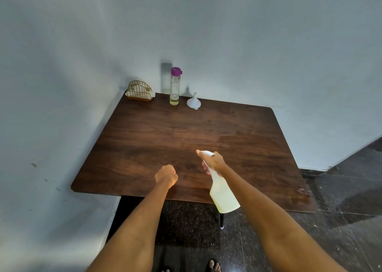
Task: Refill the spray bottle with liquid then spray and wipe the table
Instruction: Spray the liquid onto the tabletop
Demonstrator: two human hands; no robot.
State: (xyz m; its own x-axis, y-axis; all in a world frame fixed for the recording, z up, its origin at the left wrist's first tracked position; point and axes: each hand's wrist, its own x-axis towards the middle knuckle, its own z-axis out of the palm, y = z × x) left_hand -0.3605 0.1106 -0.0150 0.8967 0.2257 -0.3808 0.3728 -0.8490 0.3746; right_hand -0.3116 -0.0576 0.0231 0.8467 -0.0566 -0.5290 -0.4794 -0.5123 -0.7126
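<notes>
1. Low in the frame, the right hand (214, 161) grips the spray bottle (222, 193) by its neck, nozzle aimed up-frame over the table (144, 139); the left hand (166, 175) is a loose fist holding nothing.
2. Refilling looks done and spraying is underway; wiping is left.
3. Mid-frame the tabletop is bare, giving room to sweep; its near edge runs under both wrists.
4. Along the top edge stand the napkin holder (140, 91), water bottle (175, 86) and funnel (193, 101).

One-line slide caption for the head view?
Right hand aims spray bottle over table; left hand fisted, empty.
</notes>
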